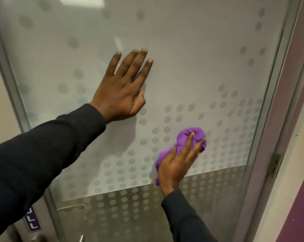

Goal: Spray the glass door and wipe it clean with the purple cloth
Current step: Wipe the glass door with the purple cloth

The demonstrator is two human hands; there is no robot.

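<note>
The frosted glass door [191, 58] with a pattern of grey dots fills the head view. My left hand [123, 86] lies flat on the glass at centre left, fingers spread, holding nothing. Lower right of it, my right hand [177, 161] presses the bunched purple cloth [191, 137] against the dotted part of the glass. The cloth bulges out above my fingertips and below my palm. No spray bottle is in view.
A grey metal frame [270, 119] borders the glass on the right, with a hinge [276, 165] on it and a purple wall [297, 215] beyond. At the bottom left are a "PULL" sign [32, 219] and a metal handle [81, 239].
</note>
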